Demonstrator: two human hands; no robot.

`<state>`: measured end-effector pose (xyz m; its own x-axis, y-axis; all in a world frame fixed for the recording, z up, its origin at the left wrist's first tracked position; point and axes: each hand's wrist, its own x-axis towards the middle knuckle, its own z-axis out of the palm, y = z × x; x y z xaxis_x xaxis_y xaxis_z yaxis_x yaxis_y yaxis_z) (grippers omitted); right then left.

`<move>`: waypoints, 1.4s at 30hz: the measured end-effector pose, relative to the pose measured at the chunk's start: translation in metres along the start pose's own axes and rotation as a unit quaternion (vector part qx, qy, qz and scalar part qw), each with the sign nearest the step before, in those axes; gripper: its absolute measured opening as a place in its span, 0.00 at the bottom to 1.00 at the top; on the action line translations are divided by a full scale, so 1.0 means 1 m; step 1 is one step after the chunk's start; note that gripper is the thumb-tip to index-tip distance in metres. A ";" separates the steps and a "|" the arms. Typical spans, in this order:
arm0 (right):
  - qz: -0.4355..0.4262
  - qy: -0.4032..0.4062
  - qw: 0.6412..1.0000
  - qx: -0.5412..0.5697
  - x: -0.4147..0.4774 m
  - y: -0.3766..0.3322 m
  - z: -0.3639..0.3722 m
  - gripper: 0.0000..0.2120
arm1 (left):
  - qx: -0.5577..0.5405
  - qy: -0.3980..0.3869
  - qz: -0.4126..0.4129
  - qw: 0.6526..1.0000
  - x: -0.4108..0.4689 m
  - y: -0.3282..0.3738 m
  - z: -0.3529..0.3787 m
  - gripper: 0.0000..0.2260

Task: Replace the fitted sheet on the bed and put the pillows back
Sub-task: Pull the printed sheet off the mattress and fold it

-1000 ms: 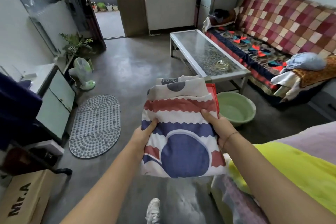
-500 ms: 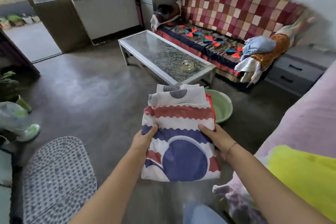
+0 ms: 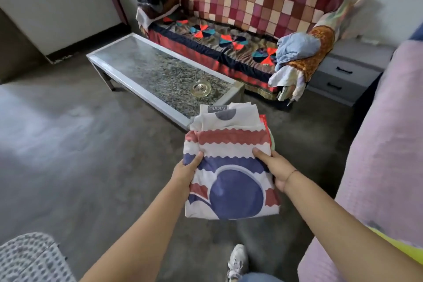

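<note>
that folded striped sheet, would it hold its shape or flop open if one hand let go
Probably floppy: the folded sheet curves limply between the left hand and right hand, layers splaying at its far end. Likely light, since both merely pinch its edges.

Folded fitted sheet (image 3: 231,167), red, white, blue wavy stripes, held flat beside pink bed (image 3: 386,144)

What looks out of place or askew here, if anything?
Only loose laundry: a pale blue bundle and white cloths are heaped on one arm of the sofa, and the cloths hang over its edge. The folded sheet looks neat, held by the left hand and right hand. Nothing is visibly spilled or damaged.
</note>
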<state>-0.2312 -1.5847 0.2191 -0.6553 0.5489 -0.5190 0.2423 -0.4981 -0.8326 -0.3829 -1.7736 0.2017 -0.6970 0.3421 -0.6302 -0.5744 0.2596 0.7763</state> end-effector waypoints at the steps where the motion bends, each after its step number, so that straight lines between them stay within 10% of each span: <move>1: 0.003 0.003 1.000 0.001 0.019 -0.010 -0.001 0.17 | -0.002 -0.003 -0.007 1.000 0.016 0.010 0.009 0.25; 21: 0.107 0.111 0.988 0.027 0.367 -0.055 -0.064 0.15 | 0.055 -0.063 -0.099 0.992 0.360 0.092 0.172 0.24; 42: 0.199 0.124 0.971 0.034 0.723 0.281 -0.190 0.22 | 0.137 -0.072 -0.134 0.979 0.731 -0.210 0.232 0.16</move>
<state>-0.5008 -1.2001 -0.4269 -0.3247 0.4439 -0.8352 0.3879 -0.7428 -0.5456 -0.6720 -1.3684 -0.4184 -0.4577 0.3468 -0.8187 -0.5788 0.5828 0.5704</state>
